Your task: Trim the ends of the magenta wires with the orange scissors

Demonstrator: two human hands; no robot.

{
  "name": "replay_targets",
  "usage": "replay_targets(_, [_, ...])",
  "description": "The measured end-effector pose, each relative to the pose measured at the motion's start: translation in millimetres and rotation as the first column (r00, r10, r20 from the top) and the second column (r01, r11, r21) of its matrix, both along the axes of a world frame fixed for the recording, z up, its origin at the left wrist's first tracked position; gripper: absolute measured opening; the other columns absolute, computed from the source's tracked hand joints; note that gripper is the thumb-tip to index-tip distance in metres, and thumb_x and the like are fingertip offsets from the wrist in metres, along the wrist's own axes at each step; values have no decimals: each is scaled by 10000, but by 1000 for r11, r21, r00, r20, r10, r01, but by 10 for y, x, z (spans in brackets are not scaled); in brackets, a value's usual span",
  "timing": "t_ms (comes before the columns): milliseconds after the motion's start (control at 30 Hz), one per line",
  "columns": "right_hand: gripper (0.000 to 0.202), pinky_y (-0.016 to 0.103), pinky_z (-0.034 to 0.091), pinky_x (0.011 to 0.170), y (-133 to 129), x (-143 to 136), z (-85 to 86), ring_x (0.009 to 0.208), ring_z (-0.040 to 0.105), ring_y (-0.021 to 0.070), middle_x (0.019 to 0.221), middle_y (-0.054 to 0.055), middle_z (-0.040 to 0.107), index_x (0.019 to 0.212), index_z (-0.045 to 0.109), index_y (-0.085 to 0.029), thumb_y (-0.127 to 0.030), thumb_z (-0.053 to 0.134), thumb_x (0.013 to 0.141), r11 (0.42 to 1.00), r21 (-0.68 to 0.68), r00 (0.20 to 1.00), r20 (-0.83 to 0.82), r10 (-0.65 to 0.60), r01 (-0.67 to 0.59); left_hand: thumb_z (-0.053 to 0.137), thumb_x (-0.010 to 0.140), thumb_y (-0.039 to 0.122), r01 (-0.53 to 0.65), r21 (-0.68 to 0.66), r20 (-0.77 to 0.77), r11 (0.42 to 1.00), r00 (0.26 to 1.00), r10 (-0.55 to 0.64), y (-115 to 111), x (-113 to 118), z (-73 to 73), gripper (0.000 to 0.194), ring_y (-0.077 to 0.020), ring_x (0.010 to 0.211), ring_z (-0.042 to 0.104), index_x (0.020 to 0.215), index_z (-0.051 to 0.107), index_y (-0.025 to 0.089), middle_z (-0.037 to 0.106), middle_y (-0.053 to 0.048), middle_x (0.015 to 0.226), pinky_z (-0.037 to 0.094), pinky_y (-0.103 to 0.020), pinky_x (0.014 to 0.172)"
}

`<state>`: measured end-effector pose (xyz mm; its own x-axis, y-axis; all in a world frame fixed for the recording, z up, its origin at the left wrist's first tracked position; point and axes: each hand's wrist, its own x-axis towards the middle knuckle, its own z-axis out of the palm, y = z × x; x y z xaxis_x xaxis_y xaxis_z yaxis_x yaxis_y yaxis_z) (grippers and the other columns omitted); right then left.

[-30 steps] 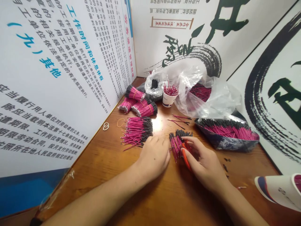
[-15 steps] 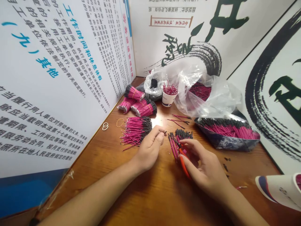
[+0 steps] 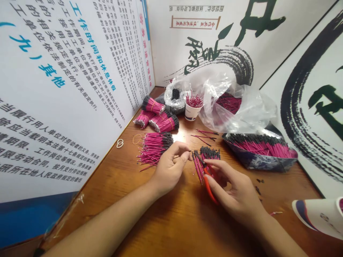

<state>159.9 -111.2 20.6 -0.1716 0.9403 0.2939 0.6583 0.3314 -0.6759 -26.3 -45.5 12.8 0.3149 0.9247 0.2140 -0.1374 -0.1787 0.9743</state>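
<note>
My left hand [image 3: 170,169] is closed in a pinch, thumb against fingers, with a tiny dark bit showing at the fingertips. What exactly it holds is too small to make out. In my right hand [image 3: 237,189] is a pair of pliers [image 3: 209,190] with red handles and dark jaws, which point toward the left fingertips. Just behind and under the jaws lies a small pile of pink wires with black ends [image 3: 210,152]. A larger flat stack of such wires [image 3: 152,147] lies beyond my left hand.
Banded wire bundles [image 3: 164,122] lie at the back left. A paper cup [image 3: 192,112] of wires and a clear plastic bag [image 3: 211,110] stand behind. On the right are a dark tray [image 3: 264,163] full of wires and a tipped paper cup [image 3: 316,216]. Rubber bands [image 3: 119,143] lie left.
My left fingers have shifted slightly, and the thumb now reaches a little farther right. The pliers stay in my right hand in nearly the same place.
</note>
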Motion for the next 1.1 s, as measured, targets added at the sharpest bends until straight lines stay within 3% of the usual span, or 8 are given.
replay_targets(300, [257,193,495,602,-18,-12,6,616,620,109,795,-18,679,1192,592,-219,-228,586,935,1000,20,1000,11,15,-15,535,919,201,-105,153,-216,983,967,137,9,-36,15,61,-176,888,520,888,586,189,581,-23,887,401,-313,839])
replay_targets(567, [262,194,506,629,-10,-15,-7,649,648,111,822,-6,703,1200,594,-215,-232,579,939,1000,-5,1000,12,16,-16,545,922,179,-101,208,-234,973,961,149,16,-43,9,69,-178,900,524,888,602,196,601,-15,882,391,-311,849])
replay_targets(1100, [234,212,521,631,-25,-15,85,659,664,132,851,20,732,1168,614,-201,-216,557,942,1000,4,997,71,7,-8,558,907,168,-72,94,-171,993,981,87,30,-26,20,72,-149,818,551,858,611,175,606,-14,853,426,-260,747])
